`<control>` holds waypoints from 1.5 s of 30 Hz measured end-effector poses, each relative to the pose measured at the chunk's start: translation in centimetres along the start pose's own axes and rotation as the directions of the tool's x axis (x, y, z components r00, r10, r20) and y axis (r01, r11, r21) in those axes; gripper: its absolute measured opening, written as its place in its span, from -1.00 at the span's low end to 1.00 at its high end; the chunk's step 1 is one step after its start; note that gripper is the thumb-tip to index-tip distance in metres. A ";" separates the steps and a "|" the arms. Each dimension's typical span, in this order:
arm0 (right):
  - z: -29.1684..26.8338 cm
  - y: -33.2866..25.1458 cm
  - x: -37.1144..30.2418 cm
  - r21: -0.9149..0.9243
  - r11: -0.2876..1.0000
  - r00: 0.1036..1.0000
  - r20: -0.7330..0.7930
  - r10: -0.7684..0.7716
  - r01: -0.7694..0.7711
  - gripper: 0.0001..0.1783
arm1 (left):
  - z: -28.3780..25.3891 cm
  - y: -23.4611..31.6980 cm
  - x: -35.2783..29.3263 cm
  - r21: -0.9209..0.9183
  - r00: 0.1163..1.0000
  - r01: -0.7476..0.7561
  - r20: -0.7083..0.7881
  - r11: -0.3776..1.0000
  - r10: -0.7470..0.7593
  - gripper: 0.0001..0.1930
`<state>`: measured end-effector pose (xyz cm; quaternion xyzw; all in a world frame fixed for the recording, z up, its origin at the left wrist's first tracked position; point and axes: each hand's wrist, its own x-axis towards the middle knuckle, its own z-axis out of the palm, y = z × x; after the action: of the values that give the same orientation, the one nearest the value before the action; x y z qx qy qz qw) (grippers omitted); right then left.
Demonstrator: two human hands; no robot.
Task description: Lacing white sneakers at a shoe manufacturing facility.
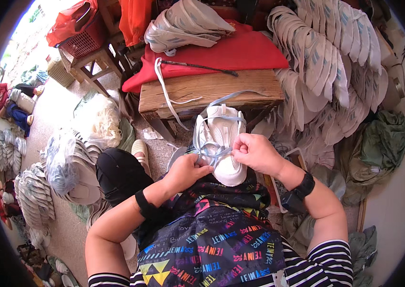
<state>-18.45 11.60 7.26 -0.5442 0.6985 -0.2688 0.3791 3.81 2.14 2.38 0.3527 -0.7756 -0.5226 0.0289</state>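
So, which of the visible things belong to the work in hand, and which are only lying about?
In the work:
white shoe
pale blue lace, looped over the shoe
right hand, fingertips closed at the lace
left hand, close to the lace

Apparently lying about:
red basket, upper left
red cloth, on the wooden bench
green cloth bundle, far right

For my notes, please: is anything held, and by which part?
The right hand seems to pinch the pale blue lace near the toe of the white shoe; what the left hand holds is unclear.
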 end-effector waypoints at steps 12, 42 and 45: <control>-4.7 3.8 -1.2 0.453 0.824 0.853 0.518 0.068 -0.340 -0.92 | -1.1 0.5 1.1 -0.899 0.923 0.379 0.384 0.218 -0.024 -0.80; 1.1 -2.4 -6.0 -0.425 0.647 0.768 0.244 -0.592 0.633 -0.68 | -15.9 19.7 2.3 -0.889 0.714 -0.352 -0.053 0.293 0.698 -0.44; 1.1 -2.2 -5.7 -0.397 0.671 0.773 0.211 -0.598 0.627 -0.73 | -13.7 19.5 1.7 -0.923 0.853 -0.236 -0.047 0.303 0.520 -0.49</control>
<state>-15.60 16.57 9.74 -0.8264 0.5052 -0.1957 0.1536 -1.88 -5.73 24.23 0.0126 -0.4229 -0.8749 0.2358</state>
